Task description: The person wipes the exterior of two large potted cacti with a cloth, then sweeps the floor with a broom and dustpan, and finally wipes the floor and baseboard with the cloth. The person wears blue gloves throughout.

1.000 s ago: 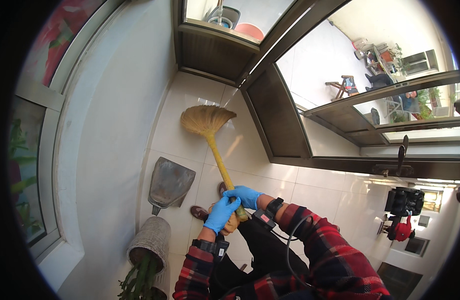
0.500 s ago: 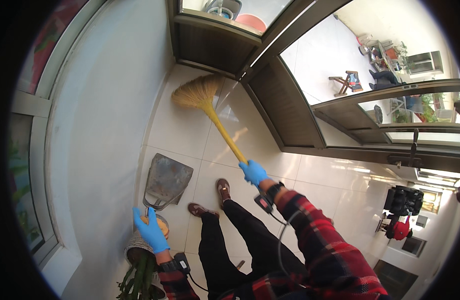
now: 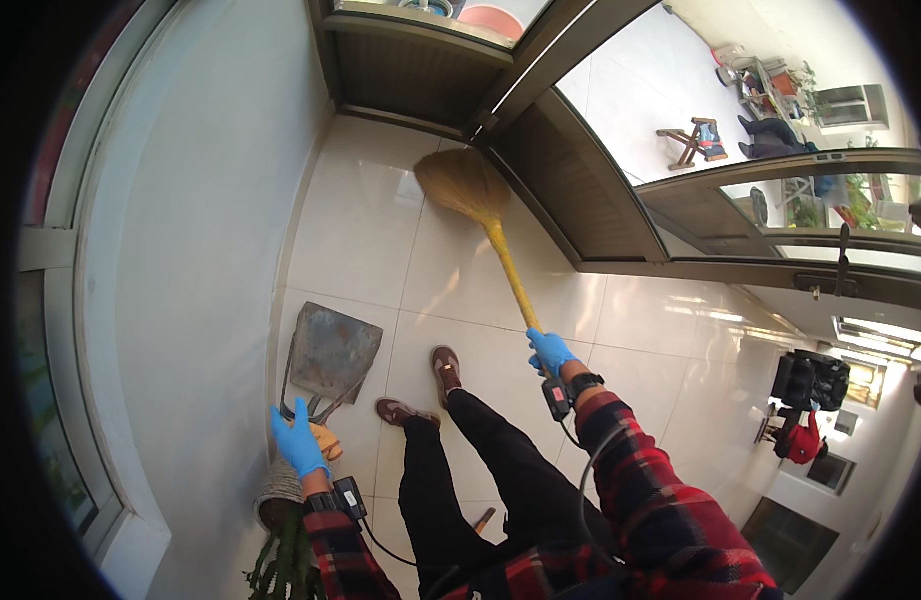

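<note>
My right hand (image 3: pixel 548 350), in a blue glove, grips the yellow handle (image 3: pixel 515 285) of a straw broom. The broom's fanned head (image 3: pixel 462 182) lies on the tiles against the dark door frame's base. My left hand (image 3: pixel 298 442), also gloved, has thumb and index apart and holds an orange cloth (image 3: pixel 324 440), partly hidden behind it. Just beyond that hand, by the left wall, lies a grey metal dustpan (image 3: pixel 335 350) with its handle toward me; whether my fingertips touch it I cannot tell.
A potted cactus (image 3: pixel 276 555) stands below my left hand. My shoes (image 3: pixel 443 372) are on the tiled floor (image 3: pixel 460 300). A glass-panelled door frame (image 3: pixel 590 185) borders the top and right, with a folding stool (image 3: pixel 690 145) and someone's legs (image 3: pixel 770 135) beyond. A black bag (image 3: pixel 810 380) is at right.
My hands have separated: the left moved from the broom handle leftward toward the dustpan with the cloth. The broom head, still gripped by the right, swung left, then rightward to the frame's base.
</note>
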